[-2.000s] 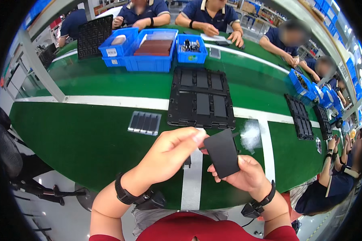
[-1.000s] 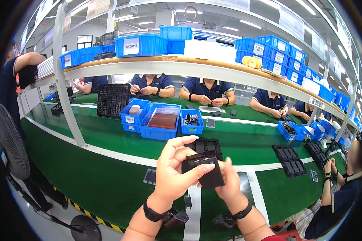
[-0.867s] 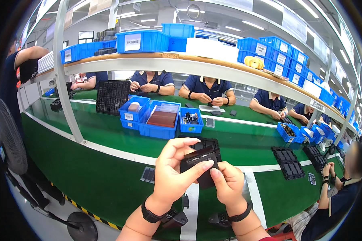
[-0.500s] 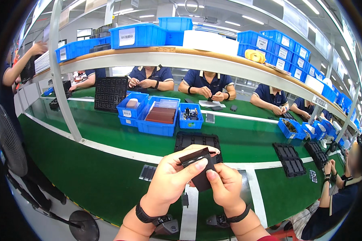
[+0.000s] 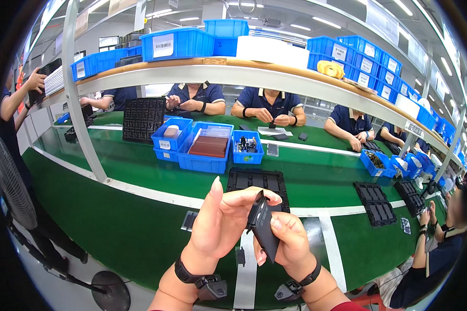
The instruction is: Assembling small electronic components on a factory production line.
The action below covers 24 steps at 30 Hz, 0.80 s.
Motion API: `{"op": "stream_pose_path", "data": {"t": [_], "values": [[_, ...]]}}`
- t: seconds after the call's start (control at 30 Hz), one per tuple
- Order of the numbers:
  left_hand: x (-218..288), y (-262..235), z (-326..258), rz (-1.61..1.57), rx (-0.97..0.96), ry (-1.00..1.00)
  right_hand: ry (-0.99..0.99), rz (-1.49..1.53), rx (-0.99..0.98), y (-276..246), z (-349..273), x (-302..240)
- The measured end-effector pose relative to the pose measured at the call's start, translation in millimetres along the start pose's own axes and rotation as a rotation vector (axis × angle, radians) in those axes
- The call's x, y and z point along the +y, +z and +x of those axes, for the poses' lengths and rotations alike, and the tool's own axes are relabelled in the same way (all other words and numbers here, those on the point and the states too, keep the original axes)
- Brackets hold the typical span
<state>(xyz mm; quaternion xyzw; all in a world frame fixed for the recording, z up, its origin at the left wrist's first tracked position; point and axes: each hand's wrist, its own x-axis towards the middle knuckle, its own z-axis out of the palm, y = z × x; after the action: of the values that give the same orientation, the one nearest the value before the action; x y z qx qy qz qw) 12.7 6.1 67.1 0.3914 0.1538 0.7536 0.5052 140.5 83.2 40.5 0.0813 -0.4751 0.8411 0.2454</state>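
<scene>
In front of me, a flat black rectangular case (image 5: 266, 226) is tilted on edge, with a thin flap or lid along its upper side. My right hand (image 5: 294, 242) grips it from the right, thumb on the face and fingers behind. My left hand (image 5: 208, 230) is open, its thumb raised clear and its fingers reaching over the top, where the fingertips touch the flap. Below the hands, a small black piece (image 5: 240, 256) lies on the green table. A small grey-and-black rectangular part (image 5: 188, 221) sits beside my left hand, partly covered by it.
A black compartment tray (image 5: 259, 180) lies just beyond my hands. Past it stand blue bins (image 5: 202, 165) of brown sheets and small parts. A shelf beam (image 5: 213, 75) crosses overhead, its upright (image 5: 85, 119) at left. Co-workers sit opposite and at right, near another black tray (image 5: 374, 205).
My left thumb has lifted off the case and points up, the left fingers opening. The case has turned more edge-on in my right hand.
</scene>
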Motion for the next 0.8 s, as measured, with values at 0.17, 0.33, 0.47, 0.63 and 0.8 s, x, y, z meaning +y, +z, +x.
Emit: {"op": "stream_pose_path", "data": {"t": [0.17,0.33,0.47,0.63,0.8], "values": [[-7,-22,8,-0.185,-0.286,-0.026,0.037,-0.058,-0.04,6,-1,7],[0,7,-1,0.138,-0.104,-0.033,-0.078,-0.172,-0.028,3,-2,8],[8,13,-13,0.654,-0.235,0.023,-0.217,-0.162,0.068,4,0,8],[-6,10,-9,0.985,-0.29,0.278,-0.427,-0.33,0.211,1,-1,20],[-8,4,-7,0.908,-0.286,0.263,-0.43,-0.629,0.273,11,0,3]]}}
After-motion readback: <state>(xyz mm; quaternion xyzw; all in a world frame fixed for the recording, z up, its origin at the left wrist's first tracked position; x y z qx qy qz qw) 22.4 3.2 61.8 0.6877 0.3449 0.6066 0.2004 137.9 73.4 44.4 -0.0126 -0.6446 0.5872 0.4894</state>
